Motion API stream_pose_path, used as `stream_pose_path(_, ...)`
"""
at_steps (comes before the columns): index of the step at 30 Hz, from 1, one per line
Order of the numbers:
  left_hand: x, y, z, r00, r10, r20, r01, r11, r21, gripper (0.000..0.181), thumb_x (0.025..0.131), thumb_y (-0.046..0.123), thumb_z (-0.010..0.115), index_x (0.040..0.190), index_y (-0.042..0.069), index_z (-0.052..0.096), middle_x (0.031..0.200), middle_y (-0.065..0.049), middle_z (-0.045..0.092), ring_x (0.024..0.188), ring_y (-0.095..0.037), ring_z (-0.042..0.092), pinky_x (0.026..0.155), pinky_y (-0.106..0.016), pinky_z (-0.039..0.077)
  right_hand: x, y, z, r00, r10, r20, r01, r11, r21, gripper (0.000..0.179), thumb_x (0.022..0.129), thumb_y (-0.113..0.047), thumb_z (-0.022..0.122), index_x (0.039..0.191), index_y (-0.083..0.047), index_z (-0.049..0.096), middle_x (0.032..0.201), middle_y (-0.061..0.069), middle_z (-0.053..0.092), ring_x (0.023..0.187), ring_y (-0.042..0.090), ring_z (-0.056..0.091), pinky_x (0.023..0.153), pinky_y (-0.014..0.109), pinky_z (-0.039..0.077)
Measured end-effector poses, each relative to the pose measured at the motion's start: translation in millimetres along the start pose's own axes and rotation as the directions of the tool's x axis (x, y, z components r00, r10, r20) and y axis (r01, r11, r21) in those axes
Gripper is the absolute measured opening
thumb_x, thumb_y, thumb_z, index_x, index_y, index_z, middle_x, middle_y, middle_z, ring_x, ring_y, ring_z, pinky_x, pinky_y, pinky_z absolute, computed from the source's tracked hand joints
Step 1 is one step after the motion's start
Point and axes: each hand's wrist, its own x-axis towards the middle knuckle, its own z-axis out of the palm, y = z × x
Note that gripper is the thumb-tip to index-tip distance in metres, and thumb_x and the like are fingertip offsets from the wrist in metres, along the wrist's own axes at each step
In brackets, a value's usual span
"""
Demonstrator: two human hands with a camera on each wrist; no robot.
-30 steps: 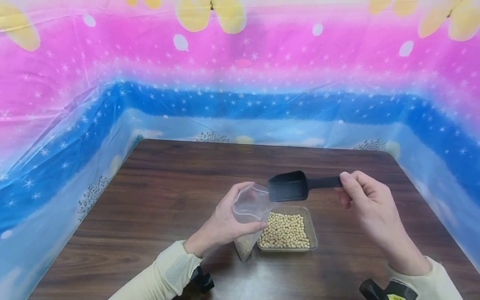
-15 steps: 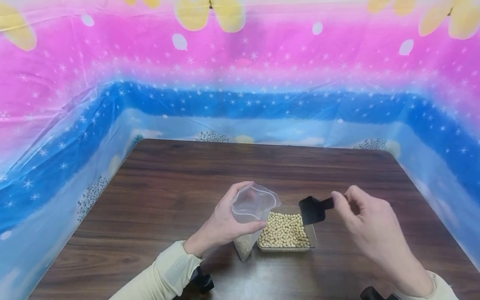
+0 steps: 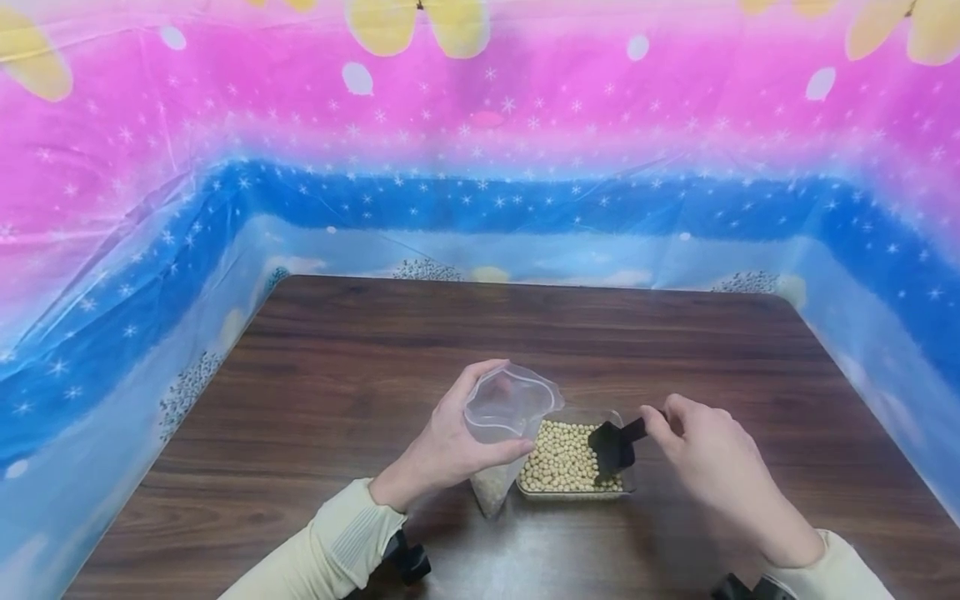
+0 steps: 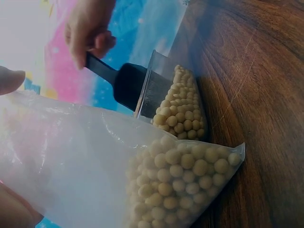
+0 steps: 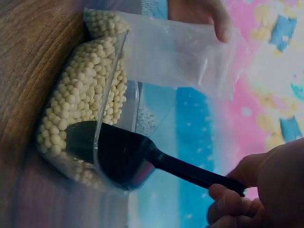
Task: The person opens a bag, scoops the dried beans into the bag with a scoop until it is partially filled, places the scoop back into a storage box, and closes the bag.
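Note:
My left hand [image 3: 450, 437] grips a clear plastic bag [image 3: 504, 408] near its top, holding the mouth spread. Pale round beans [image 4: 178, 180] fill the lower part of the bag, whose bottom corner is at the tabletop. Right beside it stands a clear rectangular container [image 3: 573, 497] with more of these beans [image 3: 562, 454] in it. My right hand [image 3: 716, 454] pinches the end of the handle of a black scoop [image 3: 617, 446]. The scoop's blade is tilted down over the container's right side, and in the right wrist view its front edge is in among the beans.
A dark wood table [image 3: 375, 333] carries everything. Patterned pink and blue cloth [image 3: 487, 200] hangs behind and along both sides of it. Black wrist mounts [image 3: 408, 560] show under the sleeves.
From above and behind the container, my right hand has come down and toward me, tipping the scoop into the beans. My left hand and the bag have stayed in place.

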Motion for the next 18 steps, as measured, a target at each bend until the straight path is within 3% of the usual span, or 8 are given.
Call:
stream_pose_path(6, 0.4, 2.1, 0.4, 1.000, -0.027, -0.004, 0.027, 1.000, -0.001, 0.085, 0.071, 0.022, 0.087, 0.142, 0.020, 0.040, 0.125, 0.002, 0.055, 0.109, -0.020, 0.057, 0.091, -0.042, 0.047, 8.5, 24, 4, 0.989, 0.061, 0.135, -0.078, 0.990, 0.120, 0.054, 0.101, -0.055, 0.037, 0.072, -0.010, 0.045, 0.058, 0.000, 0.034, 0.051, 0.016, 0.033, 0.047, 0.029, 0.029)
stream_pose_path(10, 0.5, 2.8, 1.1, 0.999, -0.037, -0.004, 0.037, 0.999, -0.003, 0.085, 0.072, 0.022, 0.087, 0.142, 0.021, 0.040, 0.126, 0.002, 0.055, 0.109, -0.020, 0.057, 0.091, -0.042, 0.048, 11.0, 36, 11, 0.967, 0.101, 0.235, -0.154, 0.964, 0.217, 0.056, 0.099, -0.058, 0.038, 0.072, -0.009, 0.045, 0.059, -0.001, 0.034, 0.050, 0.015, 0.031, 0.045, 0.029, 0.029)
stream_pose_path(15, 0.9, 2.1, 2.2, 1.000, -0.016, 0.002, 0.016, 1.000, -0.007, 0.084, 0.072, 0.022, 0.087, 0.141, 0.024, 0.040, 0.126, 0.001, 0.055, 0.108, -0.021, 0.058, 0.090, -0.041, 0.049, 9.7, 47, 30, 0.947, 0.133, 0.294, -0.237, 0.904, 0.356, 0.056, 0.099, -0.054, 0.043, 0.075, -0.005, 0.051, 0.060, 0.000, 0.041, 0.052, 0.014, 0.036, 0.047, 0.029, 0.033)
stream_pose_path(18, 0.9, 2.2, 2.8, 1.000, -0.002, 0.003, 0.002, 1.000, -0.008, 0.084, 0.072, 0.022, 0.086, 0.142, 0.020, 0.040, 0.126, 0.000, 0.055, 0.107, -0.022, 0.058, 0.090, -0.041, 0.049, 8.2, 51, 41, 0.941, 0.135, 0.311, -0.277, 0.836, 0.475, 0.052, 0.101, -0.047, 0.046, 0.082, 0.001, 0.056, 0.062, 0.002, 0.047, 0.054, 0.013, 0.041, 0.050, 0.027, 0.037)
